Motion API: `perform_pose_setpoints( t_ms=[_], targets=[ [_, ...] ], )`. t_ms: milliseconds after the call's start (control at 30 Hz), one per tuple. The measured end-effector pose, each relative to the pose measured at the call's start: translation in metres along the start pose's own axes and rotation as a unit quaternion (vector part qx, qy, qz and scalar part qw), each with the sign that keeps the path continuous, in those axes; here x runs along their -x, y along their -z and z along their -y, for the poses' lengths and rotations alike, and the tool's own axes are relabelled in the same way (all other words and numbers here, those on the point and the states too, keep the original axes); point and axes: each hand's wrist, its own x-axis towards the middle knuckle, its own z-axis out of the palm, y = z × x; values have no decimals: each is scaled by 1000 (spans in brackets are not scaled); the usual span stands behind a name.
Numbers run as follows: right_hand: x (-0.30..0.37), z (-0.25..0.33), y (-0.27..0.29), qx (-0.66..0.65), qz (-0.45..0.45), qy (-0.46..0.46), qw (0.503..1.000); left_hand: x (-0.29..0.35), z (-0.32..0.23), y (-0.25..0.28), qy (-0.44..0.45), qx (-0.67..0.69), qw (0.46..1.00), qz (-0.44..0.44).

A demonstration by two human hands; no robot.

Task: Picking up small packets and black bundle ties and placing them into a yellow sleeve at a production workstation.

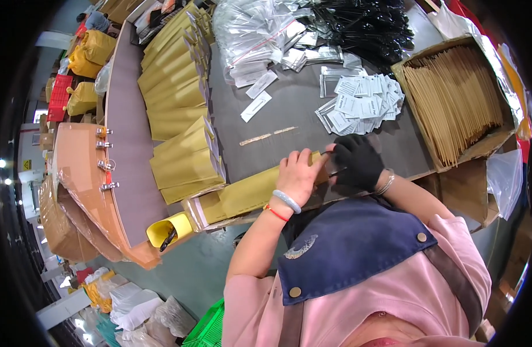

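Note:
A long yellow-brown kraft envelope [248,191] lies along the table's front edge. My left hand [298,176], bare with a pale bangle and a red cord at the wrist, presses over its right part, fingers closed on it. My right hand [357,163], in a black glove with bare fingertips, is bent round the envelope's right end, its fingertips next to my left thumb and forefinger. What lies under the right palm is hidden. Just left, a stack of filled kraft envelopes [188,156] stands in an overlapping row, running to the far side of the table.
Loose white cards [367,104] lie beyond my right hand. Clear bags [254,37] and black-wrapped pieces [364,29] are heaped at the back. At right stands a carton [402,72] of kraft envelopes. A yellow holder [169,231] hangs at the front left corner.

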Motion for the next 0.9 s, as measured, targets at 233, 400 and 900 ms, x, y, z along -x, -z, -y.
perform_pose_setpoints(
  t_ms=[233, 400, 900],
  targets=[
    [-7, 2, 60, 83, 39, -3, 996, -19, -3, 73, -34, -50, 994, 95],
    [2, -5, 89, 94, -21, -100, 990, 9, 110, 100, 19, -180, 981, -67],
    [-4, 4, 43, 113, 108, -18, 988, 55, 32, -35, 325, 116, 920, -183]
  ],
)
